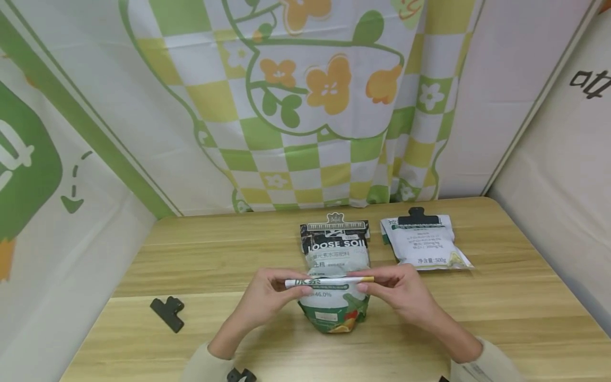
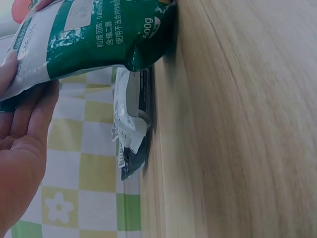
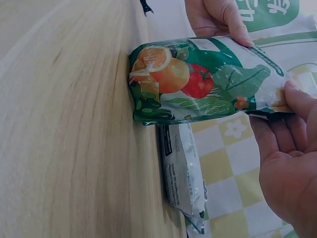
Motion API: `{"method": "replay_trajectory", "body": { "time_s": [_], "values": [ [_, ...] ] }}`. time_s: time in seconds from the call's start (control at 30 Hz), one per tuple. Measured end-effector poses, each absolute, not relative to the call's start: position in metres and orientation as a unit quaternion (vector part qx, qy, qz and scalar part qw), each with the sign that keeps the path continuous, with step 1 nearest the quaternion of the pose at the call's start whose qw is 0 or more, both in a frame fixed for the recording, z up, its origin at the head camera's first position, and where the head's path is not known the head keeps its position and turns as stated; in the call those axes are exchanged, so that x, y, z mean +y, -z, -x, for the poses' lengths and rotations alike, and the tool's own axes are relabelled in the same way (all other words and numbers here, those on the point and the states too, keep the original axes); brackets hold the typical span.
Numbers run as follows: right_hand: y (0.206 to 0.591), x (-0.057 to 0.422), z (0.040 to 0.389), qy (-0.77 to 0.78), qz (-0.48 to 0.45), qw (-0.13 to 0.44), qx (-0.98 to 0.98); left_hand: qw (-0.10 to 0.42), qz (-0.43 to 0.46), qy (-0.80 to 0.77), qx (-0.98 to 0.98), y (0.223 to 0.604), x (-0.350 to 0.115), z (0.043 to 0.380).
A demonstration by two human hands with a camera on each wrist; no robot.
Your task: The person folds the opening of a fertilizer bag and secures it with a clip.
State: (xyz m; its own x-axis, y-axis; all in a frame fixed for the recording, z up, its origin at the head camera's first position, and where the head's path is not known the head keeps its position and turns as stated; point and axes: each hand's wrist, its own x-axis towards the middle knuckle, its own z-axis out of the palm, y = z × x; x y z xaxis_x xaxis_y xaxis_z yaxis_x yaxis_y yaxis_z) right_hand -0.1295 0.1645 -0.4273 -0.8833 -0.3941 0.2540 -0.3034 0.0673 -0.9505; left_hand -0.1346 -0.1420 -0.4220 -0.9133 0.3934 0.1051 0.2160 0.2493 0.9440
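Observation:
A green-and-white fertilizer bag (image 1: 329, 313) with fruit pictures stands upright in the middle of the table, its top edge rolled down into a flat fold (image 1: 329, 281). My left hand (image 1: 267, 294) pinches one end of that fold, thumb in front and fingers behind. At the other end, my right hand (image 1: 406, 292) pinches it the same way. The right wrist view shows the bag's printed oranges and tomato (image 3: 198, 82), with its base at the tabletop. In the left wrist view the green lower part (image 2: 114, 39) faces the camera.
Just behind stands a black-and-grey LOOSE SOIL bag (image 1: 336, 249) with a clip (image 1: 335, 223) on its top. A white bag (image 1: 422, 244) with a black clip (image 1: 417, 216) lies back right. Black clips lie at left (image 1: 167, 313) and by the front edge (image 1: 241, 375).

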Motion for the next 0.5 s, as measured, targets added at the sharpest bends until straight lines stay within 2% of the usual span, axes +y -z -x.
{"method": "replay_trajectory", "body": {
  "time_s": [0.2,0.5],
  "values": [
    [0.4263,0.1637,0.1283,0.647,0.239,0.032,0.723,0.064,-0.215,-0.594,0.773,0.4219,-0.1422,0.1344],
    [0.4258,0.1611,0.1256,0.653,0.212,0.045,0.725,0.081,-0.229,-0.608,0.756,0.4267,-0.1457,0.1381]
  ]
}}
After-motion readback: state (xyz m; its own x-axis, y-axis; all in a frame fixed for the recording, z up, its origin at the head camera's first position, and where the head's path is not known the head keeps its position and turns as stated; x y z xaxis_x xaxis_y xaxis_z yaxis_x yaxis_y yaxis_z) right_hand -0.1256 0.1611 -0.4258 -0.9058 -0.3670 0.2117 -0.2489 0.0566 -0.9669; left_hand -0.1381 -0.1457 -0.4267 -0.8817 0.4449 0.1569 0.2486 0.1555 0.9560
